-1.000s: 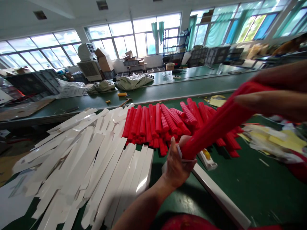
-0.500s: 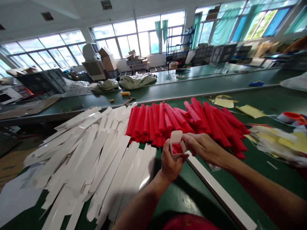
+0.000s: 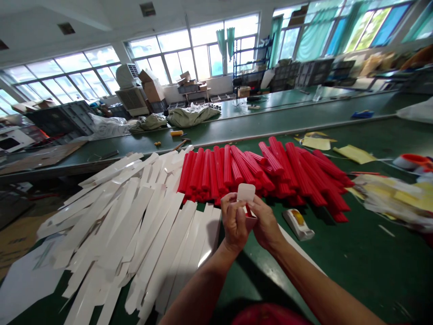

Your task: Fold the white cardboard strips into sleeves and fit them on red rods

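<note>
A white carton (image 3: 249, 222) is between my two hands, its open end towards me and a flap standing up. Something red shows inside that end; the rest of the carton's length is hidden. My left hand (image 3: 234, 222) grips the carton's left side, with bent fingers at the opening. Closed on the right side is my right hand (image 3: 265, 222), its fingers near the base of the flap. Just beyond both hands lies a pile of red ribbed rods (image 3: 233, 169). Flat white cartons (image 3: 135, 221) are heaped to the left.
Right of my hands is a white tape dispenser (image 3: 298, 224) with a yellow roll. A long white box (image 3: 301, 250) lies partly under my right forearm. Yellow paper and plastic bags (image 3: 389, 194) are at the far right. A raised rail (image 3: 257, 134) crosses behind the rods.
My right hand has moved left and closed in on the carton. My left fingers have come up to its opening, covering more of the red inside. The tape dispenser is now uncovered.
</note>
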A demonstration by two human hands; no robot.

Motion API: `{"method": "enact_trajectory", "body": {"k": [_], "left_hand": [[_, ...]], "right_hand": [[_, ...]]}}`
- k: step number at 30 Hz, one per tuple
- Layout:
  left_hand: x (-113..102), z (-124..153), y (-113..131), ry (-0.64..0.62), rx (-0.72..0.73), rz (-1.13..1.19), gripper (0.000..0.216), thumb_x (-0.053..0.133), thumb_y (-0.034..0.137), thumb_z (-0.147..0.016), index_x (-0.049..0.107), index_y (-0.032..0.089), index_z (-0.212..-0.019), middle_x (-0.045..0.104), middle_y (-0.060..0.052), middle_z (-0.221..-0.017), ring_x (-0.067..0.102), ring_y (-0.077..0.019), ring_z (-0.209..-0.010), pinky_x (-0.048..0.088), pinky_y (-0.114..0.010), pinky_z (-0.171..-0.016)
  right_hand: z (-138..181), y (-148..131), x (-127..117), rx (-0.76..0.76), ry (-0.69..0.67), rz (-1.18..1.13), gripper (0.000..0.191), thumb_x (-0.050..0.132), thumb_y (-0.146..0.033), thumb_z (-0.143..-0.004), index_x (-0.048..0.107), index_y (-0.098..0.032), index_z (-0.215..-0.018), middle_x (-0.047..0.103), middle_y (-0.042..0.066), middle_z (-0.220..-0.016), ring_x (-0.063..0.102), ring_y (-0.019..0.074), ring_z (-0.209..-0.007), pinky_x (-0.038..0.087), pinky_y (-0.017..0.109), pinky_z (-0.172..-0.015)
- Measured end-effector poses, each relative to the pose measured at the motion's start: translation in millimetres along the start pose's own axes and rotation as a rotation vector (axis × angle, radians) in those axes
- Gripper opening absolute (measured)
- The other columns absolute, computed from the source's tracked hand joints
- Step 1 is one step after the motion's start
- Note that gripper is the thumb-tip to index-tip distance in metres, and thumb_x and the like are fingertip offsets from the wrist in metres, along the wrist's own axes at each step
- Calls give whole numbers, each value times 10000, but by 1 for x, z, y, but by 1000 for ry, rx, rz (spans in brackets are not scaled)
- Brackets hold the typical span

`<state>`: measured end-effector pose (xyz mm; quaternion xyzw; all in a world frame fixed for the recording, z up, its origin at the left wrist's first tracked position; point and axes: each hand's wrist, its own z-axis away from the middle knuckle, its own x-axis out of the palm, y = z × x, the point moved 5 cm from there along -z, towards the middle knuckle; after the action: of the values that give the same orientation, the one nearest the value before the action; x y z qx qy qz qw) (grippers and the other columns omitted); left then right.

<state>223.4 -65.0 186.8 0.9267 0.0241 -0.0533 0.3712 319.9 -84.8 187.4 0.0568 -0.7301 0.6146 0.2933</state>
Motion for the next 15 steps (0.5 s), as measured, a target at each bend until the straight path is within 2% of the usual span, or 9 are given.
{"method": "enact_trajectory", "body": {"k": [2, 4, 6, 8, 9, 11, 15], "left_hand": [[-1, 0, -4, -14, -87, 55, 287, 395, 325, -998, 641, 188, -941, 555, -98, -1115, 545, -222, -1114, 472, -406, -978], [-2, 0, -8, 5, -152, 156, 243, 444, 364, -974, 615, 193, -948, 549, -92, -1126, 552, -229, -1104, 474, -408, -974], [-3, 0, -12, 35, -207, 288, 260, 473, 390, -955, 566, 213, -1122, 541, -95, -1200, 554, -236, -1131, 473, -413, -986], [-3, -1, -14, 28, -238, 366, 384, 463, 382, -960, 461, 233, -1314, 535, -106, -1269, 555, -236, -1158, 468, -416, -1002], [-3, -1, -13, 9, -231, 357, 396, 445, 368, -971, 448, 235, -1344, 543, -107, -1270, 558, -233, -1158, 462, -418, -1008], [-5, -2, -10, -32, -153, 272, 339, 393, 349, -994, 528, 221, -1278, 567, -105, -1219, 557, -230, -1146, 452, -428, -1013], [-13, -5, 2, -41, 83, 115, 444, 288, 462, -1013, 596, 178, -1158, 567, -129, -1190, 551, -247, -1148, 476, -457, -982]], "right_hand": [[-2, -1, 2, -27, 47, 15, 234, 697, -307, -793, 708, -223, -1012, 731, 9, -1003, 645, 199, -955, 480, 303, -869], [-4, 0, 4, -54, 89, 13, 212, 711, -273, -758, 714, -231, -966, 731, -9, -948, 643, 185, -891, 473, 285, -819], [-6, 2, 5, -71, 124, 9, 187, 719, -256, -738, 724, -233, -924, 731, -17, -903, 638, 174, -841, 466, 278, -801], [-9, 4, 4, -97, 142, 5, 146, 695, -238, -736, 739, -225, -875, 731, -12, -854, 635, 173, -803, 465, 279, -774], [-10, 5, 4, -124, 139, -5, 133, 664, -234, -744, 746, -219, -848, 730, -3, -834, 635, 179, -794, 467, 284, -755], [-12, 4, 3, -201, 117, -23, 178, 583, -239, -778, 755, -206, -812, 730, 21, -832, 642, 200, -814, 477, 304, -738], [-11, 5, -5, -316, 75, 16, 285, 482, -273, -868, 756, -201, -831, 732, 50, -914, 652, 231, -940, 487, 349, -862]]}}
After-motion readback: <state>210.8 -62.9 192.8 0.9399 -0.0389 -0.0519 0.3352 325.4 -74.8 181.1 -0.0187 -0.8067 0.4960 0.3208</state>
